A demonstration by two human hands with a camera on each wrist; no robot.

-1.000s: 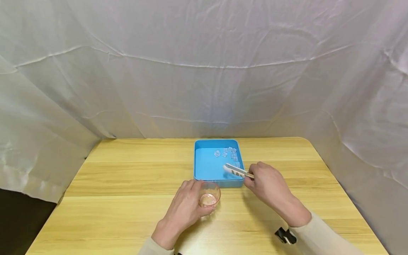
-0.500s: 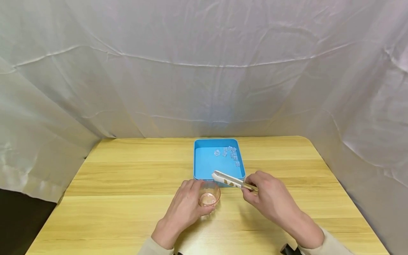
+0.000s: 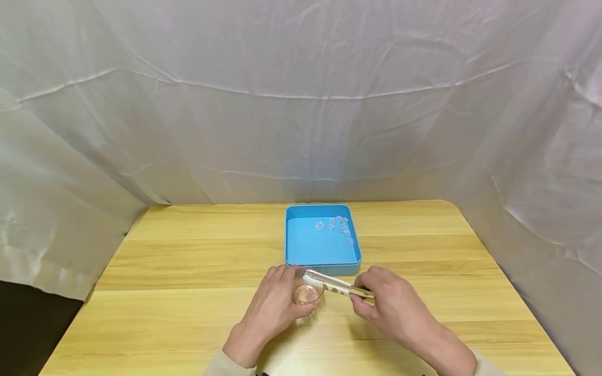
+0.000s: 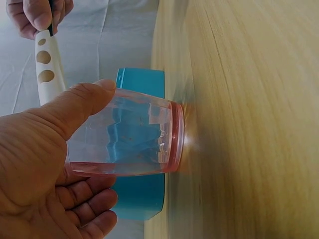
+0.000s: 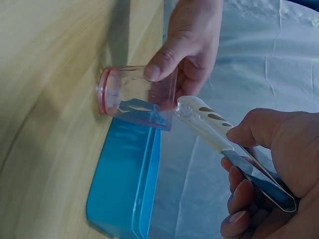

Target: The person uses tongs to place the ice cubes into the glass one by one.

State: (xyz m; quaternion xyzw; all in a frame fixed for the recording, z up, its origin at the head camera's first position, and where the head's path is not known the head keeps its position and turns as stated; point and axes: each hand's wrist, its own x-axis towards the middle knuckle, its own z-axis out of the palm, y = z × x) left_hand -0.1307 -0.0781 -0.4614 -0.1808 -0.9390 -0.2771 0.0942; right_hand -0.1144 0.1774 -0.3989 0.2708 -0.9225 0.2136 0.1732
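My left hand [image 3: 273, 297] holds a clear pinkish cup [image 4: 134, 134] upright on the table, thumb on one side and fingers round the other. My right hand [image 3: 395, 308] grips a pair of white-tipped food tongs [image 5: 204, 124] with metal handles and brown spots. Their tips are right at the cup's mouth in the right wrist view, nearly closed on a small clear ice-like piece [image 5: 183, 108]. Beyond the cup is a blue square box [image 3: 305, 245]. Several clear pieces [image 3: 345, 230] lie inside it, mostly toward its right side.
The wooden table [image 3: 188, 261] extends to both sides of the box. Pale grey fabric [image 3: 301, 130] hangs behind the table and along its sides. A dark area [image 3: 37, 324] lies beyond the table's left edge.
My right hand has drawn the tongs out of the blue box, toward me and leftward, to the cup's mouth. My left hand and the cup have stayed in place.
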